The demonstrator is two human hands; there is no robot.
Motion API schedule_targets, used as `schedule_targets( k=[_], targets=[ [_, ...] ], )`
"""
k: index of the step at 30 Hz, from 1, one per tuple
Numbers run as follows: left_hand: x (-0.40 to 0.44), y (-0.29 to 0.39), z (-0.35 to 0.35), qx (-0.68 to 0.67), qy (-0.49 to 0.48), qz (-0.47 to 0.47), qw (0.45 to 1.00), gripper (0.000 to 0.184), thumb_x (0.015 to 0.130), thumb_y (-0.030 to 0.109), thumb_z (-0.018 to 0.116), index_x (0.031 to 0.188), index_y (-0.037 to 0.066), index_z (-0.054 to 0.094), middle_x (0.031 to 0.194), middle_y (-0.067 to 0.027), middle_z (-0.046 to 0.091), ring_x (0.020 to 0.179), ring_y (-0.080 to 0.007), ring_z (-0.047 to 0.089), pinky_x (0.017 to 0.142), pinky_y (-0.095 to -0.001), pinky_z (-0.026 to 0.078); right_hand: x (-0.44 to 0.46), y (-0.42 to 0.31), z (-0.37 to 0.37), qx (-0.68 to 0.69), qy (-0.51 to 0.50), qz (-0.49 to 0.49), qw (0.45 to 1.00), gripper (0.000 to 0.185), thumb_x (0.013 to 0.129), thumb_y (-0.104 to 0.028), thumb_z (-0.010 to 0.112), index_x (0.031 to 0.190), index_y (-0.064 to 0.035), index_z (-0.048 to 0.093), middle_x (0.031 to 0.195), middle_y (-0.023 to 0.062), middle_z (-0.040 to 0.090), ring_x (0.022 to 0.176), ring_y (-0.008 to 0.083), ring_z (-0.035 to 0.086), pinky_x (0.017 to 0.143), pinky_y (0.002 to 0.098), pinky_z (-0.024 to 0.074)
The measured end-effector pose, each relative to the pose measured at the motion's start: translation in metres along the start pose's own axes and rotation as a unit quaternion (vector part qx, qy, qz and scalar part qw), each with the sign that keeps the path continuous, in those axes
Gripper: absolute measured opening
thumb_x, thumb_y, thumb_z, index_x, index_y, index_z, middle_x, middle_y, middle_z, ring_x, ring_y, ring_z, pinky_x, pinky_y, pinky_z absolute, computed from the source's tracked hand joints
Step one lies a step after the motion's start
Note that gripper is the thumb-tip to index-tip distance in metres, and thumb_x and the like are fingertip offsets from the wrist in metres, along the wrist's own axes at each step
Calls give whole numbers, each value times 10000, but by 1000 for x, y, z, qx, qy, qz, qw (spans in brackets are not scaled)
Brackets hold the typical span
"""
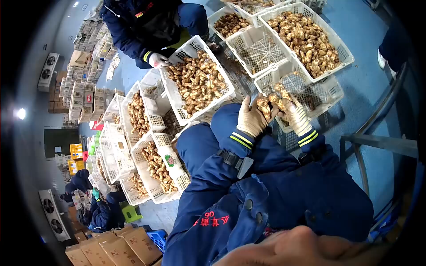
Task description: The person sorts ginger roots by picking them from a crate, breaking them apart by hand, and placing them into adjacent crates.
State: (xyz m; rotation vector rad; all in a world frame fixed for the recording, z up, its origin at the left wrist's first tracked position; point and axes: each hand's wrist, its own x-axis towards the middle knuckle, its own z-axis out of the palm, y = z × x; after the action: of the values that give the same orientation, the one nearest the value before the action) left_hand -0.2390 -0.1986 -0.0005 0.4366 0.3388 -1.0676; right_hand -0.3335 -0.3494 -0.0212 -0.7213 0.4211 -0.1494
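Two or three matsutake-like mushrooms [263,106] sit in the left hand [251,117] and right hand [294,116], close together and each closed on its share, near a white mesh crate [330,103]. Likely light, firm but easily bruised, they suit a stem grip; beyond, a co-worker's hand [158,60] touches a filled crate [207,108].

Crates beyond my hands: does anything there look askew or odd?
One does: the heaped mushroom crate beyond your right hand appears to overhang the mostly empty crate below it, offset rather than squarely stacked. Whether that's deliberate, I can't tell.
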Motion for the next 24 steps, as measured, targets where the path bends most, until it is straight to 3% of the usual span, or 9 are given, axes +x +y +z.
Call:
schedule_targets(
  k=[7, 8, 11, 15, 16, 19, 22, 23, 24],
  targets=[
    [12, -4, -6, 1, -16, 20, 1000, 589, 947, 519, 409, 1329, 71, 421, 1258, -188, 514, 1163, -351, 516, 963, -519, 441, 26, 27, -56, 153, -98, 59, 982, 419, 950, -258, 561, 1309, -55, 486, 1168, 66, 616, 1009, 163, 629, 714, 262, 562],
    [14, -4, -9, 11, -21, 28, 999, 592, 948, 514, 410, 1325, 58, 422, 1254, -186, 517, 1157, -349, 520, 960, -516, 445, 17, 19, -45, 120, -48, 37, 991, 428, 940, -296, 575, 1286, -53, 506, 1128, 72, 633, 900, 164, 661, 638, 270, 571],
    [19, -3, -13, 7, -4, 54, 999, 529, 937, 462, 472, 1221, 17, 512, 1187, -174, 562, 1091, -346, 559, 924, -494, 481, 24, 33, -68, 107, 43, 65, 991, 427, 926, -316, 600, 1262, -63, 530, 1089, 52, 646, 866, 154, 657, 583, 241, 541],
    [18, -4, -11, -7, 10, 89, 996, 404, 913, 401, 557, 1107, 46, 570, 1089, -161, 607, 1041, -345, 582, 899, -486, 500, 51, 93, -152, 16, 243, 178, 954, 287, 903, -377, 615, 1110, -179, 607, 1006, -5, 647, 793, 146, 565, 739, 304, 473],
    [18, -3, -12, -12, 12, 95, 995, 386, 908, 391, 570, 1093, 52, 574, 1072, -158, 614, 1031, -344, 586, 896, -485, 502, 49, 110, -172, 8, 208, 152, 966, 353, 961, -356, 533, 1231, -130, 553, 1153, 50, 628, 1012, 160, 585, 834, 345, 505],
    [16, -4, -11, 7, 34, 109, 993, 386, 901, 397, 584, 1092, 62, 583, 1044, -155, 622, 1003, -341, 596, 886, -484, 503, 52, 140, -209, -17, 206, 201, 957, 229, 926, -237, 608, 1093, -81, 601, 986, 41, 655, 857, 159, 634, 726, 318, 537],
    [17, -3, -14, 12, 60, 111, 992, 362, 903, 388, 584, 1070, 66, 598, 1036, -159, 625, 1000, -343, 596, 882, -486, 500, 50, 167, -244, -26, 46, 152, 987, 328, 966, -275, 542, 1234, -87, 557, 1202, 36, 609, 1064, 170, 580, 920, 335, 475],
    [16, -2, -11, 10, 73, 107, 992, 339, 904, 378, 587, 1043, 70, 609, 1034, -163, 627, 999, -344, 595, 880, -482, 498, 34, 132, -203, 66, 109, 176, 976, 255, 918, -181, 625, 1143, -68, 586, 1013, 47, 649, 901, 149, 629, 772, 313, 544],
    [18, -2, -15, 10, 57, 107, 993, 342, 903, 379, 588, 1047, 70, 605, 1036, -163, 627, 1000, -344, 595, 881, -480, 496, 26, 118, -189, 34, 126, 168, 977, 281, 915, -173, 630, 1170, -69, 574, 1049, 47, 638, 935, 149, 618, 791, 317, 539]
  ],
)
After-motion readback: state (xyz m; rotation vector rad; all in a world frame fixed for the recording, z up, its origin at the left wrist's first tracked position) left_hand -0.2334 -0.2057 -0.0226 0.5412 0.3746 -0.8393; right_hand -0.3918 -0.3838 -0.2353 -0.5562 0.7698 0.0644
